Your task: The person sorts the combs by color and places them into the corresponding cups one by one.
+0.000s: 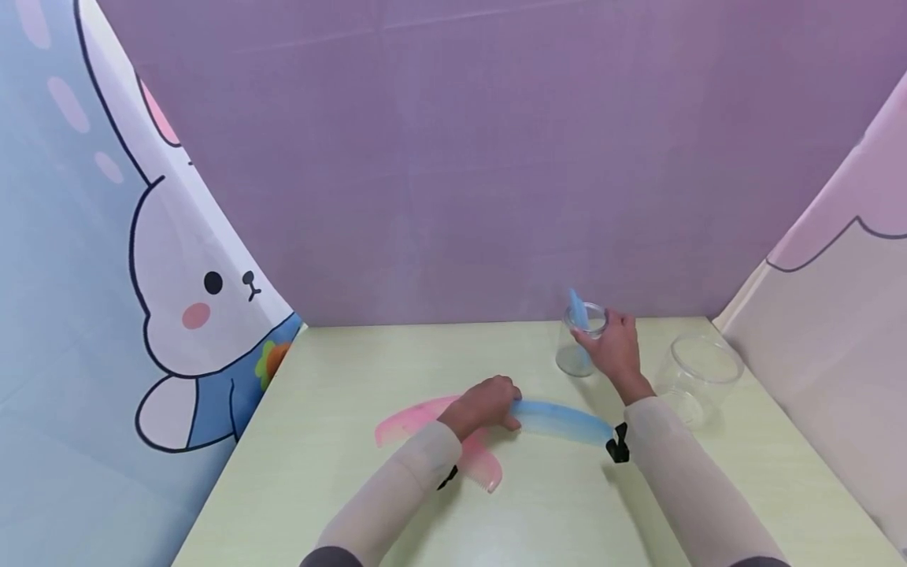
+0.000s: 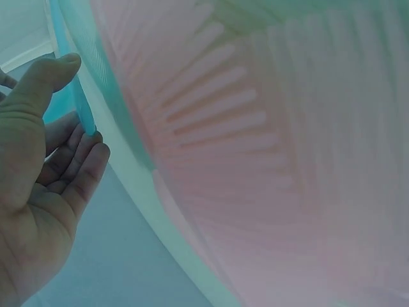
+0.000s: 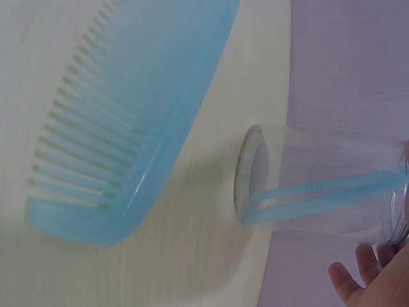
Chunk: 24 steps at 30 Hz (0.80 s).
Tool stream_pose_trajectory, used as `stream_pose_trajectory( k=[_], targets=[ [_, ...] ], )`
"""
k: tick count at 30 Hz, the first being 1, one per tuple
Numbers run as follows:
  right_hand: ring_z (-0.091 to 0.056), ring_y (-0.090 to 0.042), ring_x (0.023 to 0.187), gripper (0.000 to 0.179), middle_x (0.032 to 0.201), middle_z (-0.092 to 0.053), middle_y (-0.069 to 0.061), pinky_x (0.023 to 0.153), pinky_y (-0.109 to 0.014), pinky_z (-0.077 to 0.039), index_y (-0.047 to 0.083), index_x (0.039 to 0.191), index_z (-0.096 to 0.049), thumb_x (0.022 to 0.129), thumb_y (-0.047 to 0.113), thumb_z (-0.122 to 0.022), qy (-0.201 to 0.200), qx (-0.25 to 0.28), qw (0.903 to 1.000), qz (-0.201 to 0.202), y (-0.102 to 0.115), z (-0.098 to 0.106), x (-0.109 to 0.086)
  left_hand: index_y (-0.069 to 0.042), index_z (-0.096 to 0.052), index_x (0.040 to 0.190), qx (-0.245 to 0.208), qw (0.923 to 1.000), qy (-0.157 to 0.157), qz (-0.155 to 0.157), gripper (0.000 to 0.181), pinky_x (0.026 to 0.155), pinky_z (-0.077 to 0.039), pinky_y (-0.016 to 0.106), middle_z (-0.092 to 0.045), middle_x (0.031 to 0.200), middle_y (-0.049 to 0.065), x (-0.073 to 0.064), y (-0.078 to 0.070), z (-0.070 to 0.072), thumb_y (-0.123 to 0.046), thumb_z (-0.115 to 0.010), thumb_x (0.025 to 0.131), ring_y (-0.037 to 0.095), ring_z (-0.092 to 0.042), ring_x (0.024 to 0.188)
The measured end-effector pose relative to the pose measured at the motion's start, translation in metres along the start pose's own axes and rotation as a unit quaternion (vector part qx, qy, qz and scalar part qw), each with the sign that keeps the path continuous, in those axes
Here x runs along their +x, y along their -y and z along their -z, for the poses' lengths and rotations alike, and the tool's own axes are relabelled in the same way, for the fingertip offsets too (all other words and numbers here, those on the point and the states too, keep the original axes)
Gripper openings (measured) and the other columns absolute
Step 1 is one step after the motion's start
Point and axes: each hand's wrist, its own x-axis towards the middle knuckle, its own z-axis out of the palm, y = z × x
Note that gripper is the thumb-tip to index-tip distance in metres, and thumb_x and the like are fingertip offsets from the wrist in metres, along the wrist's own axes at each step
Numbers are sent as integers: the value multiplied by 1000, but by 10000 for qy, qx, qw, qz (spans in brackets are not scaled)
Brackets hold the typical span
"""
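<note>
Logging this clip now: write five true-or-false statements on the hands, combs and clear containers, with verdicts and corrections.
1. The left hand holds a blue comb. True.
2. The right hand grips a pink comb. False: it grips the rim of a clear jar.
3. The comb standing in that jar is pink. False: what shows in it is blue.
4. In the head view, a second clear container stands to the right of the right hand. True.
5. The left hand's comb is inside the jar. False: it is outside, with its far end pointing to the right in the head view.
</note>
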Motion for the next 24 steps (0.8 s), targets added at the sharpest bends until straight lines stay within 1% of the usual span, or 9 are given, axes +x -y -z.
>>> stream_pose_trajectory(
  k=[3,8,12,18,20,24],
  targets=[
    [-44,-49,126,90,148,-33,-36,100,-61,-46,-8,152,-32,94,51,-66,3,-12,10000,-17,-1,-1,1,-14,-74,115,-89,9999,-15,51,41,82,-48,21,-66,102,-2,-1,4,-2,-39,-82,85,8,-52,86],
    [-44,-50,128,89,147,-34,-36,102,-62,-45,-8,152,-32,94,49,-67,-42,-50,10000,25,-2,-2,1,-14,-71,126,-236,9996,-17,178,48,89,-51,22,-68,114,0,-6,11,-2,-39,-81,86,9,-57,96],
    [-44,-50,127,87,147,-34,-37,101,-62,-45,-9,151,-33,94,47,-68,-96,-80,9999,80,-2,-2,1,-13,-70,128,-361,9990,-63,238,49,91,-52,23,-68,118,1,-11,17,0,-38,-80,88,10,-58,100],
    [-43,-51,128,87,147,-34,-37,101,-62,-44,-9,151,-33,94,46,-68,-107,-111,9998,91,0,-1,0,-11,-69,129,-738,9964,-152,396,49,93,-53,25,-68,121,3,-17,29,5,-36,-80,88,13,-60,104],
    [-43,-51,129,88,147,-34,-37,102,-62,-44,-10,151,-32,94,46,-68,-99,-118,9998,83,1,0,0,-11,-69,130,-847,9952,-168,453,49,93,-53,26,-67,122,3,-19,33,6,-37,-79,89,13,-60,105],
    [-43,-51,130,89,147,-34,-38,103,-62,-43,-11,152,-31,94,46,-68,-90,-144,9998,80,1,0,0,-10,-69,128,-837,9950,-289,452,48,87,-53,25,-68,121,4,-23,40,9,-37,-78,90,14,-61,102]
  ],
)
